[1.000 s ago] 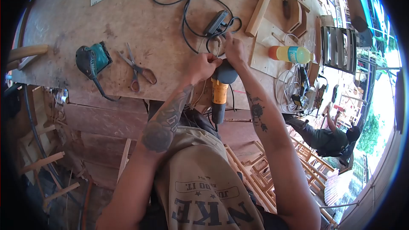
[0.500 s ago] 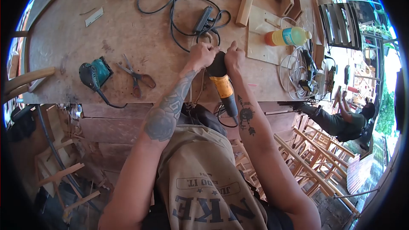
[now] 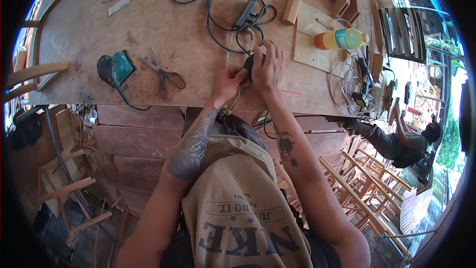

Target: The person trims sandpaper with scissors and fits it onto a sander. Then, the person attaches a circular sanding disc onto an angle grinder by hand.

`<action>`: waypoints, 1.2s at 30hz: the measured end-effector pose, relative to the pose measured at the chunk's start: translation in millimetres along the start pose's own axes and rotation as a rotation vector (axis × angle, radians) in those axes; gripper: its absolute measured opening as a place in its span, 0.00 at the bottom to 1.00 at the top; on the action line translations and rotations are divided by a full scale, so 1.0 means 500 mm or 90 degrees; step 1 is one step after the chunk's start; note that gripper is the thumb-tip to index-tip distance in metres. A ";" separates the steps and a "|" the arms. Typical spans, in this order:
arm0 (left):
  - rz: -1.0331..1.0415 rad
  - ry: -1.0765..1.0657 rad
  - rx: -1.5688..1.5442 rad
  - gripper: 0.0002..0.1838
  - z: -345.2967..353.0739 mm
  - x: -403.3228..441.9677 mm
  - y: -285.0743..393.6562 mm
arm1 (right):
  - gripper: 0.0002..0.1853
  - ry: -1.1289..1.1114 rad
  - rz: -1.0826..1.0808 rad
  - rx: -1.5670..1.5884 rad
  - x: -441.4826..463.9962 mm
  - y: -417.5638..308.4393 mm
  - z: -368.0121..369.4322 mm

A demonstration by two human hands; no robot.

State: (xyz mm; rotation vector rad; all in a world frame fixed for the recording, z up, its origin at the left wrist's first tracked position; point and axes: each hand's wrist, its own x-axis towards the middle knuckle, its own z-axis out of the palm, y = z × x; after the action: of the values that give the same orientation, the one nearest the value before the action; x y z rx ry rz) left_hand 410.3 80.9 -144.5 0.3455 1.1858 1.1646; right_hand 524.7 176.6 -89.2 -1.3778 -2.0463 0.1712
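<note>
My right hand (image 3: 268, 68) is wrapped over the black end of a power tool (image 3: 248, 65), with its fingers curled on the far side. My left hand (image 3: 228, 83) pinches the near left edge of the same black part with thumb and fingers. Only this dark piece shows between the hands; the tool's orange body is hidden from view. Just beyond the fingers lie a black power strip (image 3: 245, 14) and its looped dark cable (image 3: 210, 14). A thin pale cord hangs by my left hand over the table edge.
On the wooden table (image 3: 163, 30) are a teal sander (image 3: 116, 72), scissors (image 3: 163, 75), a bottle of yellow-orange liquid (image 3: 341, 39), coiled white cable (image 3: 342, 82) and wood pieces (image 3: 297, 0). At right a person (image 3: 401, 139) works near stacked wooden frames (image 3: 367, 183).
The orange-and-black tool has turned so its orange body no longer shows. My right hand has moved from its side to over the black end; my left hand has come nearer me.
</note>
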 end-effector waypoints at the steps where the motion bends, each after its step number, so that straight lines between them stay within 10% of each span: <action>1: 0.002 0.005 -0.004 0.12 -0.003 0.008 -0.013 | 0.19 -0.004 -0.005 0.002 -0.006 0.003 0.008; 10: 0.131 -0.065 0.116 0.09 -0.012 0.029 -0.038 | 0.20 -0.213 -0.013 0.008 -0.016 -0.013 -0.001; 17: 0.058 -0.124 -0.134 0.29 -0.024 -0.001 -0.014 | 0.27 -0.360 0.214 0.112 0.027 0.021 0.007; 20: 0.023 -0.095 -0.149 0.39 -0.020 -0.020 -0.013 | 0.26 -0.236 -0.027 -0.049 0.036 -0.020 -0.001; 30: 0.040 -0.115 -0.178 0.43 -0.021 0.015 -0.057 | 0.12 -0.241 -0.047 -0.141 -0.016 -0.026 0.050; 36: 0.033 -0.052 -0.290 0.45 0.007 -0.006 -0.039 | 0.21 -0.233 -0.019 -0.150 -0.014 -0.057 0.039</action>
State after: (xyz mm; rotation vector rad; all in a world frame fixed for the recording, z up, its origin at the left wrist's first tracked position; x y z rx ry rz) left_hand 423.6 71.2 -155.9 0.0758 0.8143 1.4112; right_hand 493.0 162.9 -94.5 -1.5459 -2.4528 0.1849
